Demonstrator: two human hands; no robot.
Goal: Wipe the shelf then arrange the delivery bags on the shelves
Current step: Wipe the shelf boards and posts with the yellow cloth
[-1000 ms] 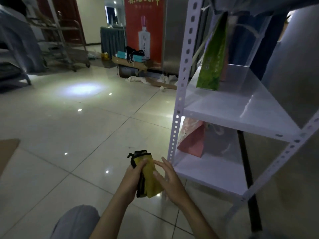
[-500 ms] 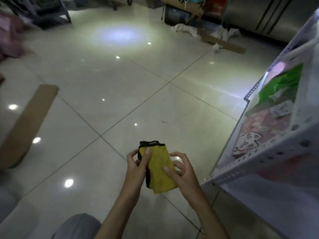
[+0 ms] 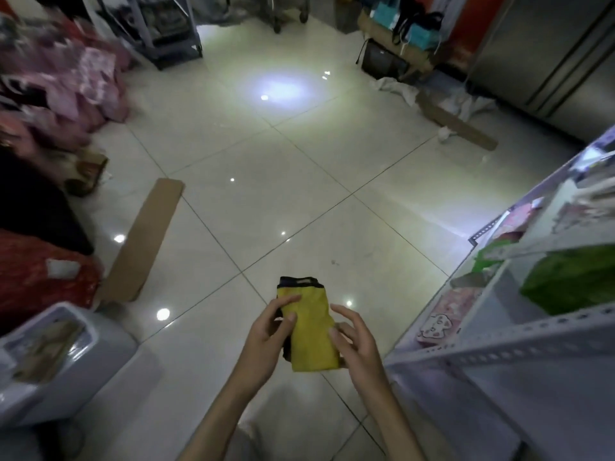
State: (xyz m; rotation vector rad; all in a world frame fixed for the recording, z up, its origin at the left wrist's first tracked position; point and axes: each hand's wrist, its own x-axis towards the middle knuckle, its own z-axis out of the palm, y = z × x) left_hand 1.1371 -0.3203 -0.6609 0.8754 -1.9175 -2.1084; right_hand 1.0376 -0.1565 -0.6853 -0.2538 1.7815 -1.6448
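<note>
Folded yellow cloth (image 3: 309,331) held over tiled floor (image 3: 299,181) by left hand (image 3: 266,337), right hand (image 3: 357,344); white shelf (image 3: 499,344) at right, green bag (image 3: 572,277) on it.

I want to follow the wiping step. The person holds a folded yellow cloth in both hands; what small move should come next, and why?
Probably carry the cloth right to the white shelf and start wiping. Left hand grips it, right hand pinches its edge, and it hangs over the floor, away from the shelf.
</note>
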